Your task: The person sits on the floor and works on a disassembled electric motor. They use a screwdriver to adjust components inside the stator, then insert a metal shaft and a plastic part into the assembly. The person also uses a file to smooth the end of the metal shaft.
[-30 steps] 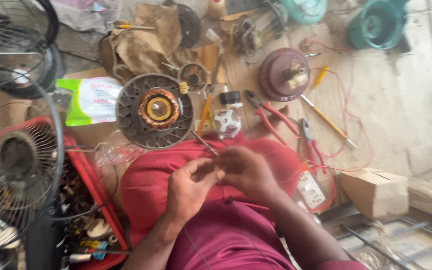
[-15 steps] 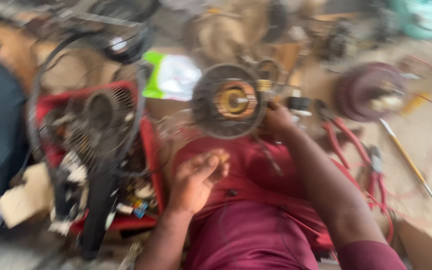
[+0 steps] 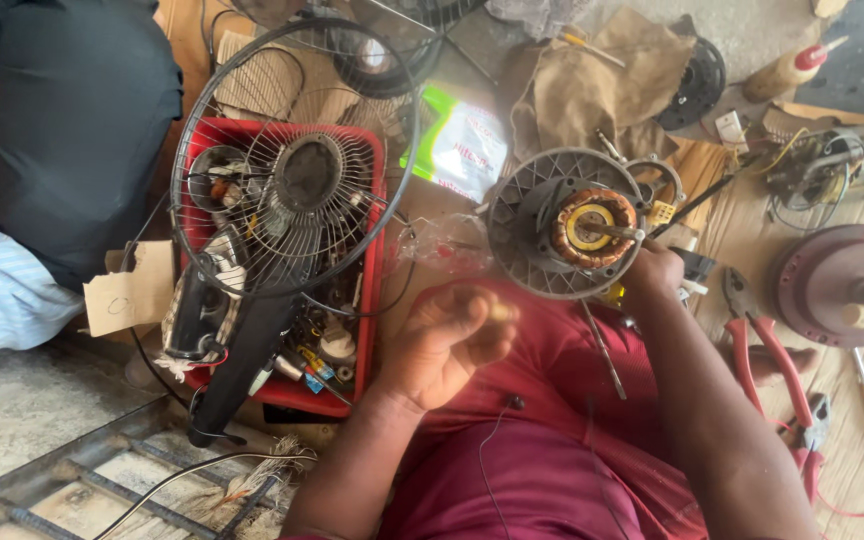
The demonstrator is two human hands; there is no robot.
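The fan motor (image 3: 580,226), its copper winding ringed by a grey grille plate, lies on the floor at one o'clock from the left hand (image 3: 449,342). It is gripped at its three o'clock edge by the right hand (image 3: 658,272). The left hand is curled loosely over the lap; whether anything small is pinched cannot be told. For this step the motor is best steadied flat, with the winding left untouched. The red pliers (image 3: 764,350) lie at four o'clock.

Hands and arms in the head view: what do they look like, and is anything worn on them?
Both are bare: the left hand and right hand show no gloves, and no rings, watch or bands that I can make out. The forearms are uncovered, no sleeves reaching them. The left hand is slightly blurred. The person wears maroon clothing.
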